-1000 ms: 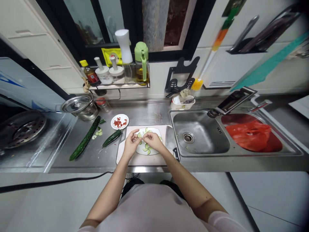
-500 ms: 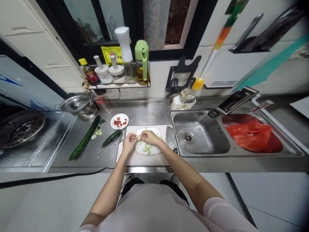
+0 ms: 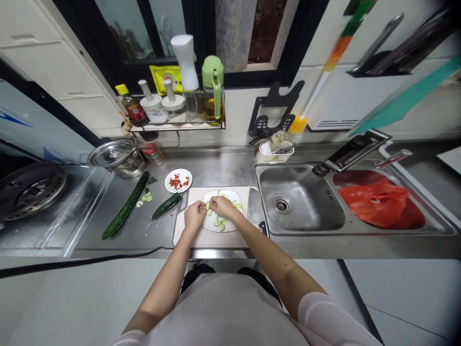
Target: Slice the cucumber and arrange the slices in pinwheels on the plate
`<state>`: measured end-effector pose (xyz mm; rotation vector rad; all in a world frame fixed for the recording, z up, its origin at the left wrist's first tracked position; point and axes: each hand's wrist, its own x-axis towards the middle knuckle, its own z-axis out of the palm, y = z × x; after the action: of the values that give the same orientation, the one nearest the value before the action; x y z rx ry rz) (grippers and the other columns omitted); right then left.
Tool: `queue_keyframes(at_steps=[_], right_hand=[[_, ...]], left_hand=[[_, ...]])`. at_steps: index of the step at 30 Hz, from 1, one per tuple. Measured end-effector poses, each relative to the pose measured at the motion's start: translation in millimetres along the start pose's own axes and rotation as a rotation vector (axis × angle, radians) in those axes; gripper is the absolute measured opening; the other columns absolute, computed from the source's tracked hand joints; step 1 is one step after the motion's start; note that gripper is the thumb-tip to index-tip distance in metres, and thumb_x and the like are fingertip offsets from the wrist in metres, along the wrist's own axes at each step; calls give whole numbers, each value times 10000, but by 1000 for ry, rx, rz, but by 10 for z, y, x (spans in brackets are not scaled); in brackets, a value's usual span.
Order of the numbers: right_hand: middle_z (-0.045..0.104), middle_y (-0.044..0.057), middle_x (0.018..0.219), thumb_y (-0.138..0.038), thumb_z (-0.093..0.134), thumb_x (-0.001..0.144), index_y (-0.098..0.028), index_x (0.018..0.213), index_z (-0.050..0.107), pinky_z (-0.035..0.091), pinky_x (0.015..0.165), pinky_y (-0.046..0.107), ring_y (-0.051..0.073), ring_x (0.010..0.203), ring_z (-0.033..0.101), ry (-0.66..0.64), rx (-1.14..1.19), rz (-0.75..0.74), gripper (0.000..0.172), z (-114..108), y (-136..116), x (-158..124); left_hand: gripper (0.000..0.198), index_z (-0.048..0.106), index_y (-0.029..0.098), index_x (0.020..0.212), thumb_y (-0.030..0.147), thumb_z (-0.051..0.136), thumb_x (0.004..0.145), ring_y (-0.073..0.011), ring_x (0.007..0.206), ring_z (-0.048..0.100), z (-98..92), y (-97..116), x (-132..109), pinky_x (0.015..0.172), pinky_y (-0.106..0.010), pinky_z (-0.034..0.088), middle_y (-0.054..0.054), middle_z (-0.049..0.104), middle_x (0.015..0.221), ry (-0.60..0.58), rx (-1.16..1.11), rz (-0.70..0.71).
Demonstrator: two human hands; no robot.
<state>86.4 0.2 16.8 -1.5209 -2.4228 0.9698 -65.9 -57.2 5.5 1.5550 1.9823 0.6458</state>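
My left hand [image 3: 195, 214] is at the left edge of a white plate [image 3: 209, 225], thumb and fingers pinched together. Over the plate, my right hand [image 3: 222, 207] is closed in a pinch too, its fingertips close to the left hand's. Anything between the fingers is too small to make out. Green-edged cucumber slices [image 3: 221, 222] lie fanned in small pinwheels on the plate, one group partly hidden by my hands. Beneath the plate is a pale cutting board [image 3: 201, 241]. A cut piece of cucumber [image 3: 166, 206] rests left of the board.
A long cucumber [image 3: 126, 205] and loose cucumber slices [image 3: 146, 196] lie further left. Behind them stand a small dish [image 3: 179, 172] of red bits, a red-lidded jar [image 3: 153, 154] and a steel pot [image 3: 120, 158]. A knife [image 3: 257, 211] lies at the board's right, beside the sink [image 3: 302, 202].
Both hands stay pinched over the plate's left part. The left hand has shifted very slightly, and the fingertips remain close together. The view has moved a little.
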Motion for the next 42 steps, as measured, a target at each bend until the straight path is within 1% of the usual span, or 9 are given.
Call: queue_keyframes(at_steps=[5, 14, 19, 24, 27, 32, 36, 42], right_hand=[[691, 55, 937, -242, 540, 874, -201, 914, 668, 321, 626, 237, 174, 859, 592, -20, -73, 13, 141, 29, -23, 18], [678, 84, 1013, -257, 532, 891, -193, 899, 657, 356, 663, 247, 198, 927, 597, -32, -167, 29, 141, 64, -48, 60], [668, 89, 1037, -262, 521, 896, -190, 915, 662, 360, 668, 251, 202, 937, 595, -25, -178, 40, 159, 79, -28, 67], [662, 90, 1019, -270, 517, 894, -188, 921, 661, 357, 664, 259, 206, 921, 589, -22, -177, 29, 167, 89, -6, 73], [659, 94, 1021, -262, 510, 897, -186, 930, 661, 364, 676, 264, 206, 919, 585, -28, -179, 33, 172, 89, -7, 74], [654, 99, 1048, -257, 518, 902, -186, 955, 656, 373, 695, 256, 203, 944, 583, -28, -180, 35, 164, 84, -18, 59], [656, 80, 1042, -257, 506, 910, -190, 974, 647, 362, 680, 242, 191, 950, 579, -39, -176, 58, 169, 96, -25, 42], [646, 76, 1050, -262, 481, 923, -200, 967, 637, 350, 678, 247, 193, 959, 571, 7, -210, 56, 173, 140, -35, 7]], left_hand=[[147, 681, 223, 891, 203, 584, 782, -194, 798, 584, 18, -7, 22, 747, -285, 360, -34, 684, 807, -1, 97, 16], [164, 695, 215, 893, 210, 557, 804, -239, 894, 569, 62, -40, 43, 795, -322, 364, -74, 678, 886, 13, 245, 36], [171, 701, 215, 921, 244, 581, 803, -270, 969, 540, 52, -32, 27, 837, -349, 367, -100, 651, 980, 41, 258, 46], [177, 703, 222, 924, 314, 581, 834, -287, 1002, 527, 53, 9, 32, 839, -367, 353, -102, 642, 990, 20, 247, 38], [181, 705, 224, 911, 343, 584, 847, -289, 1009, 526, 66, 27, 54, 821, -362, 347, -103, 642, 985, 3, 264, 29], [160, 708, 232, 911, 332, 606, 838, -273, 999, 531, 65, 31, 95, 817, -347, 339, -88, 646, 977, -26, 291, 19], [158, 709, 241, 899, 340, 600, 844, -259, 997, 534, 52, 34, 105, 815, -339, 342, -70, 648, 980, -53, 332, 5], [177, 704, 245, 912, 351, 568, 869, -254, 1002, 532, 31, 58, 91, 821, -343, 342, -68, 647, 992, -75, 381, 39]])
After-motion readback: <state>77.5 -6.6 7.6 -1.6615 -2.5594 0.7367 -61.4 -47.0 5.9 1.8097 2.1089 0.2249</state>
